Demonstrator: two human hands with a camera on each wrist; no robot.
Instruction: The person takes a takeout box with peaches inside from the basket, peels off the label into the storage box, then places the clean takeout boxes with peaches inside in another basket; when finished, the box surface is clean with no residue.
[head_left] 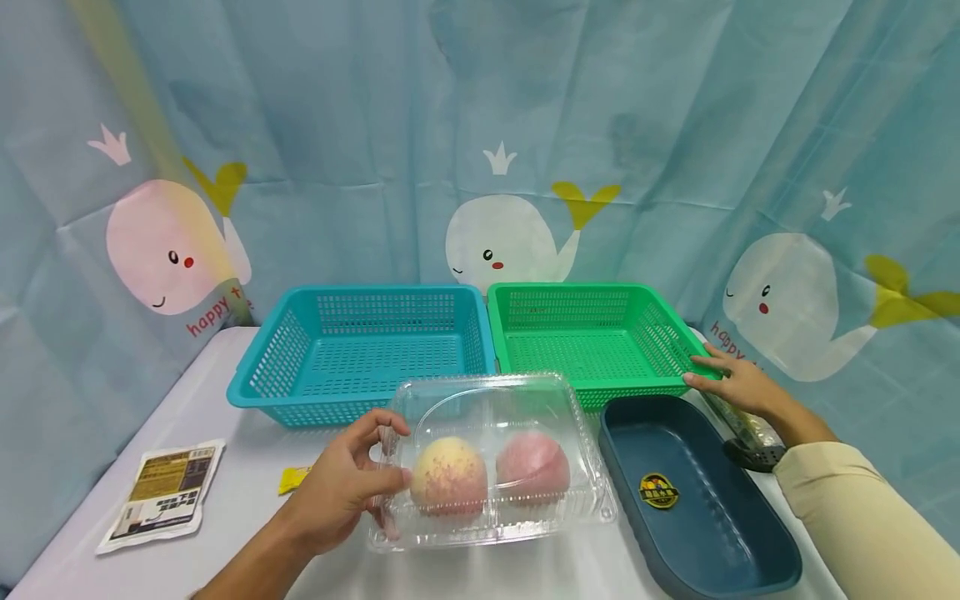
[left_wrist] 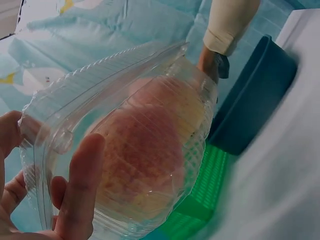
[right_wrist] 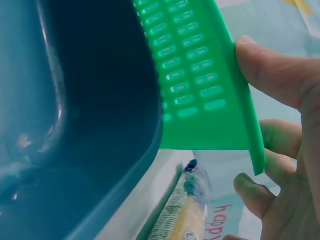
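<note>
My left hand (head_left: 337, 479) grips the left side of a clear plastic clamshell box (head_left: 491, 400), tilted in front of the baskets. Inside lie two round, peach-like fruits: a yellow one speckled with red (head_left: 448, 477) and a pink one (head_left: 533, 467). The left wrist view shows the thumb and fingers around the box (left_wrist: 115, 67). At the right side of the green basket (head_left: 573, 354), my right hand (head_left: 738, 385) holds the rim near the front corner. In the right wrist view its thumb (right_wrist: 265, 65) lies against the rim, with other fingers beyond the edge.
A blue basket (head_left: 382, 400) stands beside the green one. The dark blue tray (head_left: 697, 492) lies at front right, with a clear-wrapped packet (right_wrist: 182, 215) beyond it. A white-and-brown pouch (head_left: 165, 492) and a small yellow packet (head_left: 292, 479) lie left. A whale-print curtain (head_left: 360, 150) hangs behind.
</note>
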